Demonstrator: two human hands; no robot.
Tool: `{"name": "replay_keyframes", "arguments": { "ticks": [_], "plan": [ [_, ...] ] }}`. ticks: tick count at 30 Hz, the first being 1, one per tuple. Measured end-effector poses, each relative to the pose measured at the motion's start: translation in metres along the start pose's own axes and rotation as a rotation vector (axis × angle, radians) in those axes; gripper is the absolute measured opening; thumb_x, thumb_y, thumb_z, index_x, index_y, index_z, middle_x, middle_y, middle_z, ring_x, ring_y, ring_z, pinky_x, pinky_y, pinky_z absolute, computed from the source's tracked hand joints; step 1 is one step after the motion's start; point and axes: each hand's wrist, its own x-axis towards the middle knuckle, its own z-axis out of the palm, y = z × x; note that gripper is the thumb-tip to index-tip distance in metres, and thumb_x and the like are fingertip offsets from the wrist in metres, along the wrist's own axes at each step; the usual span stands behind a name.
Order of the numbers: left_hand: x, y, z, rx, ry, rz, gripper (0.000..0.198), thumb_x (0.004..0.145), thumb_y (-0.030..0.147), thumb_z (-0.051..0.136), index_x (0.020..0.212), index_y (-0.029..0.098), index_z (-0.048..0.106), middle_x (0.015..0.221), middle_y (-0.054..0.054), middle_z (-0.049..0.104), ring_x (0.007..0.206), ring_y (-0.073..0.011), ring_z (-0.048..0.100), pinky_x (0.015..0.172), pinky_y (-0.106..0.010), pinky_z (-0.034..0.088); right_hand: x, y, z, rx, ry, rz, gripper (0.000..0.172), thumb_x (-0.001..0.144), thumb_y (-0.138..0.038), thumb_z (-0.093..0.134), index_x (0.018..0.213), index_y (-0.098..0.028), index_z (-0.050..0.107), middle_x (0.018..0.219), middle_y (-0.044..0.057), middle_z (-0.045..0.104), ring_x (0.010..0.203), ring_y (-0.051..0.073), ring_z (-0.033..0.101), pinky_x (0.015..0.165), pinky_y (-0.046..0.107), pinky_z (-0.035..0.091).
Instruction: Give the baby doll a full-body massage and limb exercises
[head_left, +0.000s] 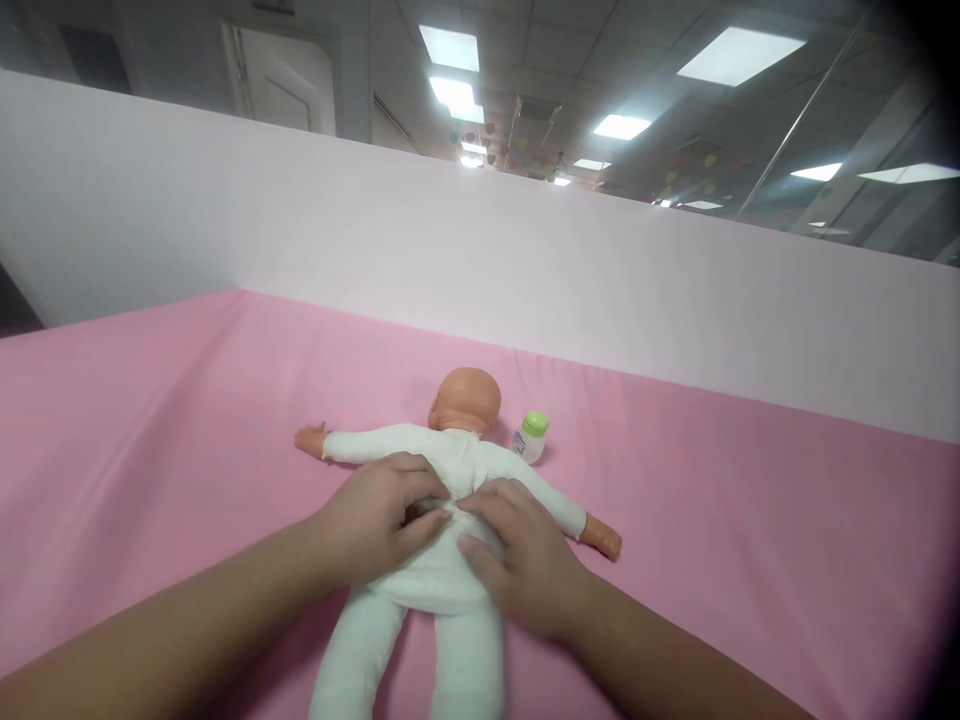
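Note:
A baby doll (450, 455) in a white suit lies face down on the pink sheet (150, 450), head away from me, arms spread to both sides. Both my hands rest on its back. My left hand (379, 520) has its fingers curled and pinches the white cloth at the middle of the back. My right hand (517, 555) lies beside it, fingertips bent onto the same fold of cloth. The doll's legs (420, 650) run toward me between my forearms.
A small white bottle with a green cap (531, 437) stands right of the doll's head. A white partition wall (525, 260) borders the sheet at the back. Ceiling lights and a door show beyond it.

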Motion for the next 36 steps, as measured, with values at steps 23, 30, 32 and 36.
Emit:
{"name": "replay_keyframes", "arguments": {
  "ticks": [23, 30, 32, 36],
  "plan": [
    [-0.002, -0.012, 0.016, 0.328, -0.013, 0.016, 0.067, 0.101, 0.046, 0.051, 0.161, 0.019, 0.037, 0.168, -0.015, 0.031, 0.154, -0.0361, 0.029, 0.124, -0.057, 0.029, -0.001, 0.005, -0.005, -0.219, -0.17, 0.047, 0.077, 0.101, -0.046, 0.054, 0.166, -0.021, 0.02, 0.172, 0.011, 0.019, 0.158, 0.033, 0.018, 0.127, 0.058, 0.025],
    [0.0, -0.021, 0.016, 0.311, -0.063, -0.001, 0.066, 0.101, 0.05, 0.05, 0.158, 0.018, 0.043, 0.166, -0.016, 0.035, 0.152, -0.0369, 0.035, 0.122, -0.056, 0.032, 0.007, 0.005, -0.014, -0.141, -0.205, 0.094, 0.073, 0.097, -0.05, 0.063, 0.16, -0.025, 0.037, 0.167, 0.008, 0.035, 0.153, 0.032, 0.032, 0.125, 0.054, 0.031],
    [0.005, -0.018, 0.006, 0.279, -0.05, 0.025, 0.061, 0.1, 0.051, 0.052, 0.151, 0.018, 0.052, 0.159, -0.016, 0.047, 0.145, -0.0367, 0.045, 0.117, -0.054, 0.037, 0.013, 0.005, -0.017, -0.119, -0.186, 0.086, 0.07, 0.096, -0.054, 0.063, 0.157, -0.027, 0.042, 0.163, 0.007, 0.042, 0.149, 0.031, 0.038, 0.122, 0.053, 0.034],
    [0.024, -0.014, -0.013, 0.205, -0.021, 0.093, 0.035, 0.104, 0.039, 0.044, 0.113, 0.022, 0.073, 0.113, -0.008, 0.075, 0.11, -0.0272, 0.066, 0.102, -0.045, 0.047, 0.032, 0.006, -0.019, -0.131, -0.076, 0.12, 0.038, 0.101, -0.051, 0.058, 0.126, -0.023, 0.064, 0.122, 0.008, 0.07, 0.112, 0.027, 0.063, 0.099, 0.045, 0.051]
  ]
}}
